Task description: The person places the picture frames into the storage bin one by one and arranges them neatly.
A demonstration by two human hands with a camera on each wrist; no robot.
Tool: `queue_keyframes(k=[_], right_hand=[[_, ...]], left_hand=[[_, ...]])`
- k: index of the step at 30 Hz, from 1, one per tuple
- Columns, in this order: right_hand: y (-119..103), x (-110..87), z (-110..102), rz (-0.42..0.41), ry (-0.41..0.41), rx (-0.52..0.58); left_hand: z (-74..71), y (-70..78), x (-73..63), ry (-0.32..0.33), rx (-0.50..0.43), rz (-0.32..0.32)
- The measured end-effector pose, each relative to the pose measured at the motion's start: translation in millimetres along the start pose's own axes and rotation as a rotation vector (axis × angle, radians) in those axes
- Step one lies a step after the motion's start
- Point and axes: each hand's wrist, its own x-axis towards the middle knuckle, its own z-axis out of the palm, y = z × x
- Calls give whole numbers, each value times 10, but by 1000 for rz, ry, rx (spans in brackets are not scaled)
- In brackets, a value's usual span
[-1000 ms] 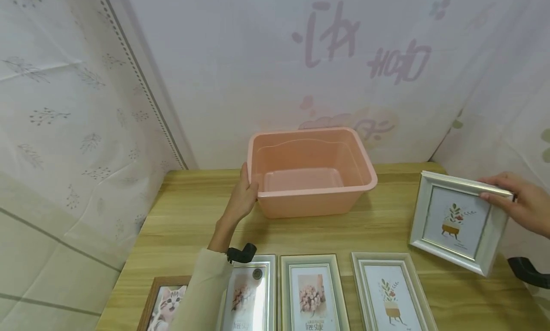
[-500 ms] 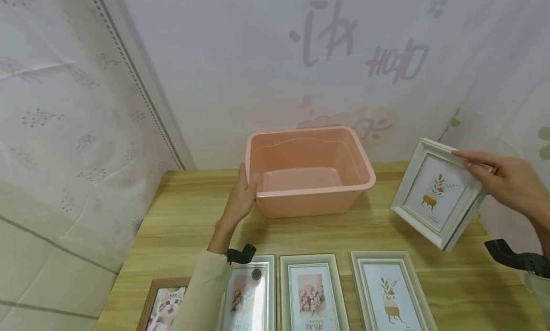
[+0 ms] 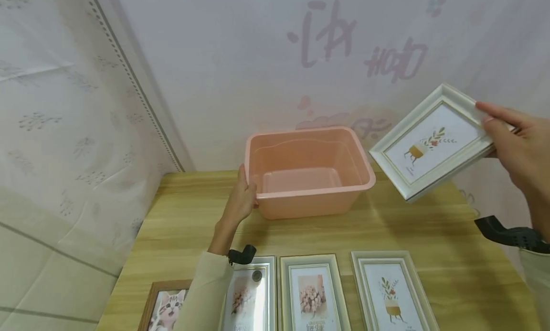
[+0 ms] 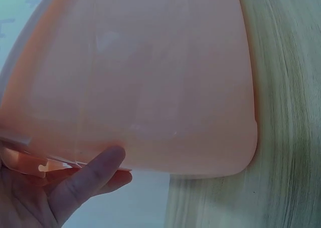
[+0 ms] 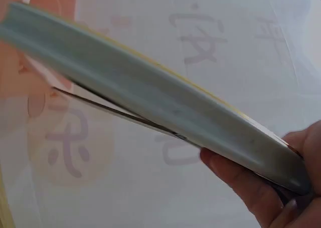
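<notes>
A pink plastic basin (image 3: 309, 202) stands at the back of the wooden table, its inside bare. My left hand (image 3: 239, 197) grips its left rim near the front corner; in the left wrist view the thumb lies along the inner side of the basin wall (image 4: 165, 87). Up at the right, my right hand (image 3: 522, 144) pinches a white picture frame (image 3: 434, 142) by its edge, tilted and raised above the table. The picture in it shows a plant in a brown pot on legs. Seen edge-on in the right wrist view, the frame (image 5: 150, 97) has its stand flap sticking out behind.
Along the near side of the table (image 3: 193, 226) lie a brown frame with a kitten (image 3: 165, 309), a silver frame (image 3: 270, 293), a cream frame with flowers (image 3: 285, 293) and a white plant frame (image 3: 365, 293). A patterned cloth (image 3: 215, 82) hangs behind.
My right hand has lifted the white picture frame up and leftward, turning it to a steeper slant near the basin's right side. The left hand keeps its hold on the basin.
</notes>
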Motion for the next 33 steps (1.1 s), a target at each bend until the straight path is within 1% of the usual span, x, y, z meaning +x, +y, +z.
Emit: queue_keyframes(k=[2, 6, 9, 12, 14, 17, 19, 21, 24, 28, 30, 33], right_hand=[[-80, 47, 71, 53, 51, 97], [-163, 88, 233, 118, 118, 448], [-199, 95, 393, 148, 126, 665], [-244, 97, 588, 157, 104, 702], [-266, 93, 735, 140, 94, 656], [-248, 63, 974, 82, 86, 493], [-213, 21, 1121, 42, 99, 371], [-167, -28, 1246, 0, 111, 284], [-122, -87, 1388, -64, 96, 222], [-95, -109, 1595, -168, 31, 124], [-69, -114, 1704, -233, 3, 66], [-23, -131, 1827, -341, -32, -12]], left_hand=[[-15, -6, 4, -6, 6, 7], [-8, -14, 21, -1, 2, 38], [12, -27, 27, 18, -2, 51], [42, -48, 26, 47, -17, 61], [59, -63, 21, 66, -22, 58], [72, -78, 5, 90, -18, 61], [74, -83, -10, 99, -10, 58], [70, -80, -22, 97, 3, 62], [75, -73, -29, 90, 2, 72], [68, -67, -55, 109, -14, 62], [63, -68, -67, 124, -22, 59], [62, -75, -65, 123, -25, 73]])
